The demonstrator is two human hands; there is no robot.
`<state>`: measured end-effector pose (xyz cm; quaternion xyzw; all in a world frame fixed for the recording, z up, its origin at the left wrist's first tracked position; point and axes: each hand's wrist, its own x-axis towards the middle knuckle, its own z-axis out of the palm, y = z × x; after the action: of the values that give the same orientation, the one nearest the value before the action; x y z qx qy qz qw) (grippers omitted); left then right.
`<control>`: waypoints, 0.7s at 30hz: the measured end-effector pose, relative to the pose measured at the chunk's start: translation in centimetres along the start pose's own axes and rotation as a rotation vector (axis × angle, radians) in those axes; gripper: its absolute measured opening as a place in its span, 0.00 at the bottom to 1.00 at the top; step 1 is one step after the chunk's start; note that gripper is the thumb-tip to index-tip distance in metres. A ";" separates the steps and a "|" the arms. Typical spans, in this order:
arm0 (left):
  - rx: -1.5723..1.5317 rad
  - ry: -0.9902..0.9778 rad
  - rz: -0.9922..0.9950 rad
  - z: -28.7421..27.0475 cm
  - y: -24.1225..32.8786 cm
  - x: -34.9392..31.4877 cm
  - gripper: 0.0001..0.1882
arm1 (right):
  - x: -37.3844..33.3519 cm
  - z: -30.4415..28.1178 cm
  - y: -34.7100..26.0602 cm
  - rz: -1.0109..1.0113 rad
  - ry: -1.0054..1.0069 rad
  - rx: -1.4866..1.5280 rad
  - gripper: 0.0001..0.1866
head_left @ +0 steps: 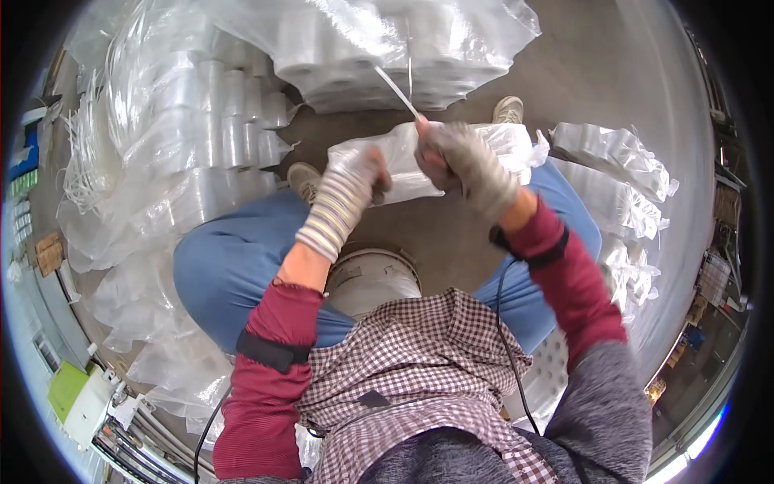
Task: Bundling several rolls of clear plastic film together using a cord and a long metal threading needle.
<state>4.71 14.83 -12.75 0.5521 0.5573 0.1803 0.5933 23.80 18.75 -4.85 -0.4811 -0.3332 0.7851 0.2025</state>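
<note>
Seated over a concrete floor (597,73), tying off a plastic bag of clear rolls.

Heaped to the left and ahead: big clear sacks of stacked rolls (201,137), more filled bags (621,177) lying to the right. Between the blue-jeaned knees, a pale round bucket (372,278). Held up in front, just above the knees: a small clear bag (403,165), gripped at its near edge by the left hand (355,181) in a striped glove, fingers clenched on the plastic. Just beside it, touching the bag's top, the right hand (468,165) in a grey glove, fingers pinched on a thin white strap (397,91) slanting up and away.
</note>
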 end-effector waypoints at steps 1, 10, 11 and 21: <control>-0.747 0.208 -0.373 0.4 3.5 -0.5 0.13 | -1.4 -0.2 1.4 -0.070 0.048 0.080 0.26; -0.229 -0.198 0.084 -1.1 3.6 -0.3 0.11 | -3.8 -0.1 5.8 -0.111 0.191 0.750 0.26; 0.165 -0.249 0.298 -1.3 4.1 -0.2 0.12 | -3.6 -0.2 5.8 -0.145 0.173 0.812 0.26; -0.031 0.097 -0.087 -0.1 3.6 0.3 0.10 | -5.1 4.5 8.4 -0.537 0.889 0.522 0.21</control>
<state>6.11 16.28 -9.80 0.5087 0.6060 0.1895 0.5815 22.12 8.13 -6.33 -0.5974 -0.1220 0.4849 0.6270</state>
